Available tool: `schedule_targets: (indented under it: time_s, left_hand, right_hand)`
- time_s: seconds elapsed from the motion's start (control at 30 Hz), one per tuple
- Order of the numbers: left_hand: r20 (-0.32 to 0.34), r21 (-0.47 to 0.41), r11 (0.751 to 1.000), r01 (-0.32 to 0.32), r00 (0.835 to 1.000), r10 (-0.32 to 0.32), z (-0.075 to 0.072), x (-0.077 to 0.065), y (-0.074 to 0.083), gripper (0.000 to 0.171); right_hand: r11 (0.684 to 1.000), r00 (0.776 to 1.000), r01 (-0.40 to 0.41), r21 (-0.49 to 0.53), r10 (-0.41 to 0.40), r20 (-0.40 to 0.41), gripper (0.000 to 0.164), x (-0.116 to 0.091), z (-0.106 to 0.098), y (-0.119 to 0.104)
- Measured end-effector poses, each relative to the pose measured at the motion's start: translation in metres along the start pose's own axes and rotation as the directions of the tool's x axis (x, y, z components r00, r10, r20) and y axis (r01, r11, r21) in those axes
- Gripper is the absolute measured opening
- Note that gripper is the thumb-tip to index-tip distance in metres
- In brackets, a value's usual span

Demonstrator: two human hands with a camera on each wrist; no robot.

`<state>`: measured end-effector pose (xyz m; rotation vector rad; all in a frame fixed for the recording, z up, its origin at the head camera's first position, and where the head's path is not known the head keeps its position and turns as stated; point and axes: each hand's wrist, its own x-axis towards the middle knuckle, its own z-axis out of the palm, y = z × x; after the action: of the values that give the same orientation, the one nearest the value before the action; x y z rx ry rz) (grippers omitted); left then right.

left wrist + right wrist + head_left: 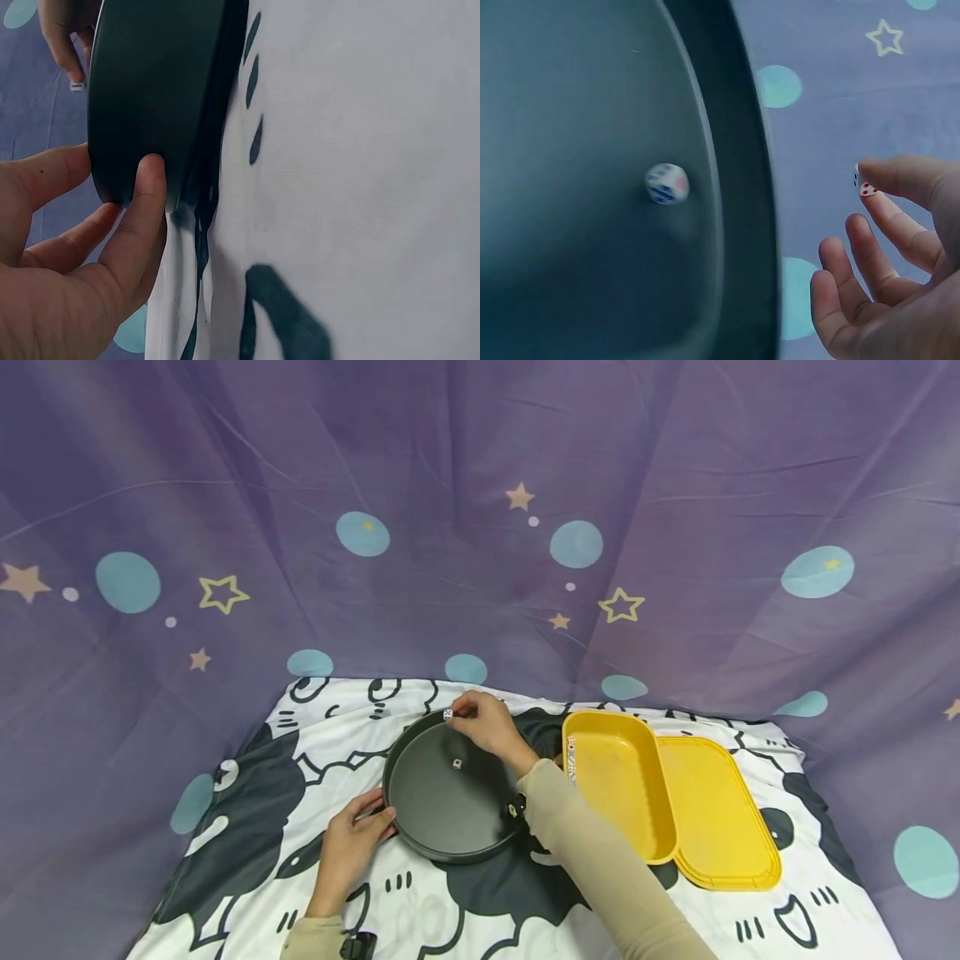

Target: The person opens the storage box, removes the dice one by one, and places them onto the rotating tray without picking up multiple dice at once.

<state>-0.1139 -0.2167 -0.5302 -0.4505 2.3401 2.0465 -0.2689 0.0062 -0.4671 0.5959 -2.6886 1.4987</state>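
Note:
A round dark grey pan (457,810) with a low wall lies on the cloth. My left hand (351,843) holds its left rim; in the left wrist view, the thumb and fingers (124,247) pinch the pan's wall (154,97). Over the far rim, my right hand (487,725) pinches a small white die (448,714) between thumb and index finger. Red and dark pips show on this die (865,182) in the right wrist view, while the other fingers stay loosely bent. Another white die (457,763) is inside the pan, blurred in the right wrist view.
Right of the pan stands a yellow plastic box (622,777), with a row of white dice (572,760) along its left wall. A flat yellow lid (720,818) lies beside the box, on the patterned cloth (405,902). Behind hangs a purple curtain (465,593).

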Motion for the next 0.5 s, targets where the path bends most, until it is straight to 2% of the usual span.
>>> schedule_targets:
  time_s: [0.13, 0.5]
  left_hand:
    - [0.000, 0.001, 1.000, -0.005, 1.000, 0.005, 0.001, 0.000, 0.000, 0.046]
    - [-0.003, -0.004, 1.000, -0.013, 1.000, 0.013, 0.000, -0.001, 0.000, 0.044]
  right_hand:
    - [0.998, 0.998, -0.050, -0.026, 0.050, 0.024, 0.013, -0.003, 0.009, 0.008]
    - [0.998, 0.998, -0.056, -0.031, 0.057, 0.019, 0.014, -0.003, 0.018, 0.014]
